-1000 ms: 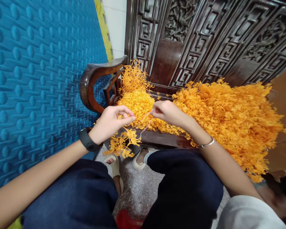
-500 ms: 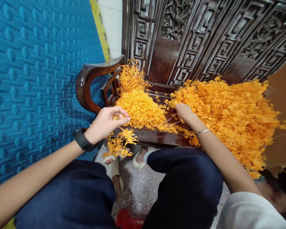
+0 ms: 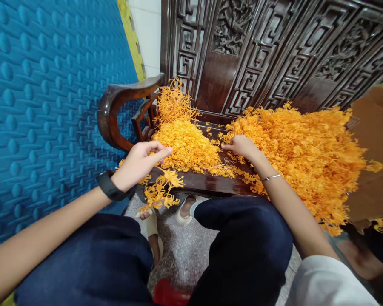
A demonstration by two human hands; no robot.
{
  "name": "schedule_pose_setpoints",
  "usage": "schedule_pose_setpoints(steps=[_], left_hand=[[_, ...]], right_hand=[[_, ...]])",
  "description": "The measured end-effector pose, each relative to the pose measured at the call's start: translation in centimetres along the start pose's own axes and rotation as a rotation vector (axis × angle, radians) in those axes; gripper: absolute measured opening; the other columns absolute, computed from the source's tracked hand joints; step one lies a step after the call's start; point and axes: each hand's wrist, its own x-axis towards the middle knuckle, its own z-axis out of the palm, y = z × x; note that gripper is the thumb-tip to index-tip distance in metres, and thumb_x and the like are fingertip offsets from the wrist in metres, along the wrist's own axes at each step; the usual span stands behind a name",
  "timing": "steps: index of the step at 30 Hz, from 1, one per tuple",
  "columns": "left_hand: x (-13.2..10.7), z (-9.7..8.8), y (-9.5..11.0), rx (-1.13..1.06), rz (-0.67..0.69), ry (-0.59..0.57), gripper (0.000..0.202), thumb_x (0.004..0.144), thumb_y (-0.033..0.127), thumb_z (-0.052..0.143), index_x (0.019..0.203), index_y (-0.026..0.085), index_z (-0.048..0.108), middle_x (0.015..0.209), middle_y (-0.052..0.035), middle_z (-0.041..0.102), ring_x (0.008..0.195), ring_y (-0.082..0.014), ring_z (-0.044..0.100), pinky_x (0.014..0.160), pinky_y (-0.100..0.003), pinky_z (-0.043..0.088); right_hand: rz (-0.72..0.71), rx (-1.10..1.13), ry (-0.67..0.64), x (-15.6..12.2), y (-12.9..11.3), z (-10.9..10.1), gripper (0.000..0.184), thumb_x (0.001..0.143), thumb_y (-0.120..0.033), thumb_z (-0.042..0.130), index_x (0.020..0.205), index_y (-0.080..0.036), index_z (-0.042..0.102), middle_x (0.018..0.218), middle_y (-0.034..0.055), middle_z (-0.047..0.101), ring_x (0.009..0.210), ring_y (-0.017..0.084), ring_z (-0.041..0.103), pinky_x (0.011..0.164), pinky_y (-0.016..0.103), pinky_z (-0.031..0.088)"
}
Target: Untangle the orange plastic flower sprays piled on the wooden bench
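Note:
My left hand (image 3: 140,163), with a dark band at its wrist, is closed with thumb and forefinger together. From beneath its fingers hangs a bunch of orange plastic flower sprigs (image 3: 164,187), over the front edge of the bench. Beside it on the bench lies a low pile of small orange plastic pieces (image 3: 188,146). My right hand (image 3: 242,146) is closed in a pinch between that pile and a much larger heap of orange sprigs (image 3: 300,148). What its fingertips hold, if anything, is too small to make out.
The dark wooden bench (image 3: 210,182) has a carved back (image 3: 220,80) and a curved armrest (image 3: 107,114) at left. Behind the armrest is blue foam matting (image 3: 51,106). A cardboard box (image 3: 375,170) stands at right. Something red (image 3: 169,293) lies on the floor.
My right hand has shifted slightly left, from the edge of the large heap toward the small pile. My left hand stays nearly in place with the sprigs hanging beneath it.

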Motion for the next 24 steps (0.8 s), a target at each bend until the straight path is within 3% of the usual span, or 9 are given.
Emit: schedule_pose_setpoints(steps=[2,5,8,11,15,17,20,24], left_hand=[[0.0,-0.2,-0.1,-0.04,-0.02,-0.015,0.029,0.079,0.04,0.055,0.063,0.015,0.055,0.049,0.0053,0.045,0.035,-0.0029,0.029,0.036,-0.018,0.02],[0.0,-0.6,-0.1,-0.091,-0.059,-0.025,0.029,0.082,0.039,0.05,0.068,0.014,0.057,0.055,0.0036,0.048,0.033,-0.0029,0.032,0.034,-0.018,0.022],[-0.3,-0.8,0.1,-0.097,-0.075,-0.018,0.031,0.085,0.039,0.047,0.07,0.013,0.057,0.061,0.0019,0.051,0.032,-0.0032,0.036,0.033,-0.018,0.024],[-0.7,-1.0,0.4,-0.11,-0.039,-0.006,0.033,0.086,0.039,0.045,0.069,0.013,0.057,0.062,0.0015,0.053,0.032,-0.0032,0.039,0.034,-0.018,0.028],[-1.2,-1.1,0.6,-0.27,-0.031,0.006,0.032,0.085,0.039,0.048,0.067,0.013,0.056,0.059,0.0019,0.053,0.036,-0.0059,0.047,0.042,-0.02,0.038],[-1.2,-1.2,0.7,-0.423,-0.102,0.017,0.034,0.083,0.043,0.05,0.068,0.013,0.057,0.061,0.0004,0.056,0.04,-0.0078,0.051,0.045,-0.021,0.043],[-1.3,-1.5,0.9,-0.584,-0.195,-0.011,0.042,0.081,0.05,0.048,0.074,0.011,0.061,0.065,-0.0035,0.062,0.047,-0.0102,0.055,0.051,-0.024,0.048],[-1.9,-1.8,1.4,-0.584,-0.103,-0.072,0.033,0.073,0.043,0.063,0.083,0.012,0.065,0.079,-0.0058,0.067,0.062,-0.0116,0.061,0.063,-0.025,0.051]], right_hand=[[-0.119,0.322,0.039,-1.2,-1.7,-1.2,0.034,0.084,-0.04,0.05,0.074,-0.011,0.065,0.067,0.0099,0.065,0.07,0.018,0.062,0.067,0.03,0.046],[-0.489,0.818,-0.079,-3.8,-5.2,-3.1,0.023,0.076,-0.032,0.063,0.09,-0.015,0.064,0.091,0.0065,0.068,0.083,0.014,0.062,0.075,0.028,0.048],[-0.713,0.939,-0.266,-6.7,-9.1,-4.2,0.028,0.075,-0.035,0.064,0.096,-0.017,0.064,0.101,0.0051,0.066,0.092,0.014,0.061,0.084,0.03,0.047],[-0.78,0.906,-0.339,-9.0,-12.6,-4.0,0.034,0.075,-0.039,0.065,0.1,-0.016,0.062,0.102,0.0054,0.065,0.093,0.014,0.059,0.087,0.032,0.046],[-0.818,0.908,-0.178,-9.9,-15.2,-2.9,0.036,0.068,-0.035,0.073,0.096,-0.016,0.06,0.1,0.0043,0.064,0.094,0.015,0.057,0.088,0.032,0.043],[-0.834,0.927,-0.105,-9.5,-15.6,-2.9,0.029,0.066,-0.031,0.074,0.086,-0.016,0.06,0.092,0.0022,0.065,0.089,0.014,0.058,0.086,0.031,0.043],[-0.828,0.977,-0.109,-8.7,-15.6,-3.4,0.018,0.069,-0.029,0.071,0.076,-0.016,0.061,0.082,0.0007,0.066,0.08,0.012,0.059,0.082,0.029,0.044],[-0.762,1.1,-0.079,-8.4,-15.5,-4.3,0.023,0.072,-0.038,0.068,0.074,-0.015,0.063,0.078,0.0014,0.064,0.076,0.011,0.058,0.076,0.028,0.045]])
